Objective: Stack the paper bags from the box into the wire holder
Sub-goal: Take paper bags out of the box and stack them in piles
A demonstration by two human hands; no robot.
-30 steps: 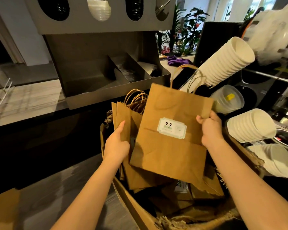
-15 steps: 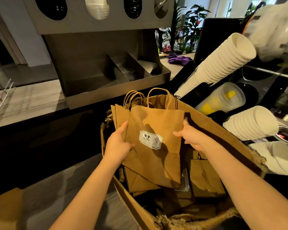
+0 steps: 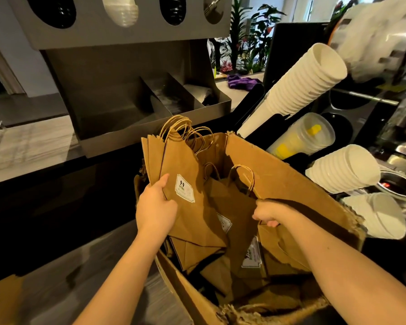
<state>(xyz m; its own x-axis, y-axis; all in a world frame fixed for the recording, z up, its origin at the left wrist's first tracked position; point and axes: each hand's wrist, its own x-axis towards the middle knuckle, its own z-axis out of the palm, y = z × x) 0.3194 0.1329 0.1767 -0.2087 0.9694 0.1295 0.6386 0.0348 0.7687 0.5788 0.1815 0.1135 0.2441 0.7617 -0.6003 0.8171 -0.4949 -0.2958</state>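
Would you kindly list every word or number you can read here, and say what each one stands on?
"9 9": white label on the front brown paper bag in the left hand's grip; the smaller print beneath is blurred.
White label on a brown paper bag lying in the cardboard box: blurred, unreadable.
Half-hidden white label on the bag behind the front one: unreadable.

Box (image 3: pixel 298 181) sits at lower centre of the frame. A bundle of bags (image 3: pixel 185 165) stands upright at its left wall, with our left hand (image 3: pixel 156 208) holding the bundle's left edge. Loose bags (image 3: pixel 234 207) lie inside, right of the bundle, and our right hand (image 3: pixel 267 213) grips one of them. Cup stacks (image 3: pixel 298 87) lie right of the box. The metal tray unit (image 3: pixel 136 102) is behind it, upper left.
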